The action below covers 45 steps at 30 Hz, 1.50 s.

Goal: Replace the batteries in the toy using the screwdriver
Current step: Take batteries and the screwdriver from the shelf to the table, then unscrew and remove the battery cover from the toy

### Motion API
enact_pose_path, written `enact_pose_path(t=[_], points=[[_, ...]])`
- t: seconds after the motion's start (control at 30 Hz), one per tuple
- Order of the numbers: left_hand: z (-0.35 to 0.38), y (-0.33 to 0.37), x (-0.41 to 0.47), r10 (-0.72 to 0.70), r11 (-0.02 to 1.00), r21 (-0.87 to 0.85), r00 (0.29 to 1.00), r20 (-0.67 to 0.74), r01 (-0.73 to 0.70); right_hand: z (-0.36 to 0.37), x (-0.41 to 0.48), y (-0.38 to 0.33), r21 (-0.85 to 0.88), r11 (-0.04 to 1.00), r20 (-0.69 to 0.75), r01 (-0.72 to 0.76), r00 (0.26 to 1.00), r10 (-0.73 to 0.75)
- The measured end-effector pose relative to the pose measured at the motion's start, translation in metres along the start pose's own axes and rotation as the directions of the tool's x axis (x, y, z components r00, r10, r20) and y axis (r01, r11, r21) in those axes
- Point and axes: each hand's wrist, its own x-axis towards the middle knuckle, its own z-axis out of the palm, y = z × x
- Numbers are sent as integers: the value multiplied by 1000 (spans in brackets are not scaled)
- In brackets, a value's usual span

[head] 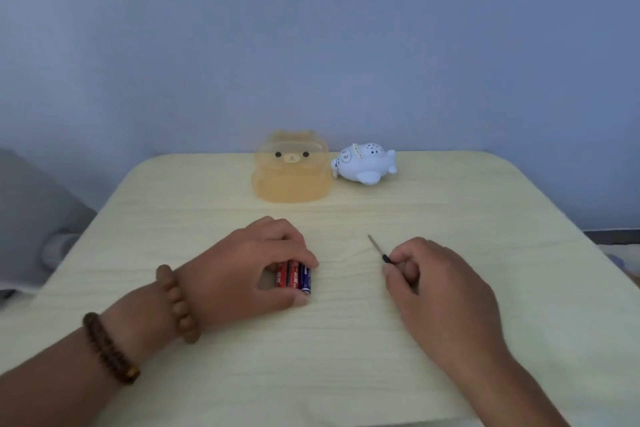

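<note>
Left hand [249, 263]: grip curled over the batteries [294, 276], red and blue, side by side on the table [346, 357].
Right hand [436, 284]: grip pinching the dark handle of a thin screwdriver [377, 248], shaft pointing away.
Toy [363, 163]: pale blue, rounded, at the far edge, just beside an orange bear-faced box [292, 166], well apart from both hands.
Hazards: released batteries may roll, being round; the thin tip may slip off a small screw; the rounded toy may rock unless steadied.

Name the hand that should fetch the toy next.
Probably left: the left hand only grips batteries resting on the table and can release them; the right hand holds the screwdriver the toy needs.
</note>
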Motion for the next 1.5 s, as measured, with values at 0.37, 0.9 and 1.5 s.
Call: enact_pose_path(t=[0.37,0.9,1.5], points=[[-1,-1,-6,-69,996,-56,997,-19,68,0,-3,-2,-59,994,-58,96,993,-99],[-74,8,51,3,981,194,997,-78,12,18,8,8,-164,982,-78,92,991,-106],[-17,3,199,-248,903,389,960,132,180,-32,27,48,-37,996,-8,-80,997,79]])
